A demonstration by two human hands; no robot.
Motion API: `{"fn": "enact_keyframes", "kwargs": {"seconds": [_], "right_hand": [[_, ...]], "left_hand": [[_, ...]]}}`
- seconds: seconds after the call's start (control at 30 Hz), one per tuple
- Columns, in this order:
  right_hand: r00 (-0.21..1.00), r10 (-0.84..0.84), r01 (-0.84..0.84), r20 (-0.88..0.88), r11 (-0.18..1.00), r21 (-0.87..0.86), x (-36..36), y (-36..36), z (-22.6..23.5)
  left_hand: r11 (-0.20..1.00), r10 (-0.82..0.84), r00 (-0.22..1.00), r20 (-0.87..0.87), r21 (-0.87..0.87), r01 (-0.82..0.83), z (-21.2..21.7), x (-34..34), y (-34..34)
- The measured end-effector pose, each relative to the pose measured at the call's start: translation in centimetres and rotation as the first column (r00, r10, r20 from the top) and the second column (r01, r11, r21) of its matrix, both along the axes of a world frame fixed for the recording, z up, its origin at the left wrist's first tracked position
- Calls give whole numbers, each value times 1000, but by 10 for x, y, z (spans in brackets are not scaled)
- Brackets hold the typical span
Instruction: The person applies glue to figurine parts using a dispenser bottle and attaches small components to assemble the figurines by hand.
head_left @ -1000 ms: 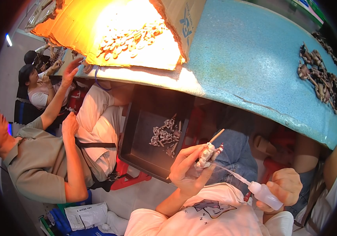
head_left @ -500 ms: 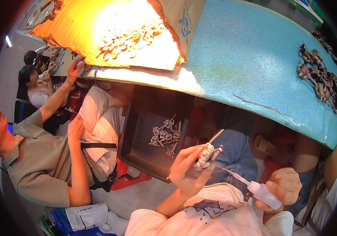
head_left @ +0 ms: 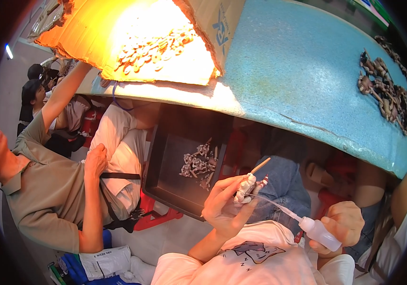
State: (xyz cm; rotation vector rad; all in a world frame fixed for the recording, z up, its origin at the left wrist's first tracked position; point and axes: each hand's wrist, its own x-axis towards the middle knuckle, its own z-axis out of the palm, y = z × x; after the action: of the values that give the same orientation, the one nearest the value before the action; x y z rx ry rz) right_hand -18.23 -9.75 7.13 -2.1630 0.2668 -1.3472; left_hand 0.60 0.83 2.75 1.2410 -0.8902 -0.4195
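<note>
My left hand [head_left: 223, 205] pinches a small pale plastic figure part [head_left: 246, 186] with a thin stick poking up from it. My right hand [head_left: 342, 225] grips a small white squeeze bottle [head_left: 318, 232] whose long thin nozzle reaches left and touches the figure part. Both hands are held over my lap, above my white printed shirt [head_left: 255, 256]. A black tray [head_left: 165, 166] with several grey parts [head_left: 198, 164] lies just beyond my left hand, under the table edge.
A blue table top [head_left: 289, 71] spans the upper view with a pile of dark figures [head_left: 387, 92] at right. A lit cardboard sheet [head_left: 137, 38] holds several small pieces. A person in an olive shirt [head_left: 42, 190] sits at left, one arm raised to the cardboard.
The person at left has stretched an arm higher toward the cardboard. My hands, the figure part and the bottle have stayed almost still.
</note>
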Motion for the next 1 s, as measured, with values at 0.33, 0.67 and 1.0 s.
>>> {"fn": "enact_keyframes", "kwargs": {"seconds": [0.33, 0.67, 1.0], "right_hand": [[998, -50, 49, -27, 999, -23, 0, 1, 3], [998, 23, -24, -51, 1000, -21, 0, 0, 3], [995, -71, 71, -64, 997, 1, -1, 2, 6]], "left_hand": [[1000, -6, 1000, -3, -11, 6, 0, 0, -1], [1000, 1, 1000, 5, -25, -1, -1, 0, 0], [999, 7, 1000, 11, -48, -6, 1, 0, -2]]}}
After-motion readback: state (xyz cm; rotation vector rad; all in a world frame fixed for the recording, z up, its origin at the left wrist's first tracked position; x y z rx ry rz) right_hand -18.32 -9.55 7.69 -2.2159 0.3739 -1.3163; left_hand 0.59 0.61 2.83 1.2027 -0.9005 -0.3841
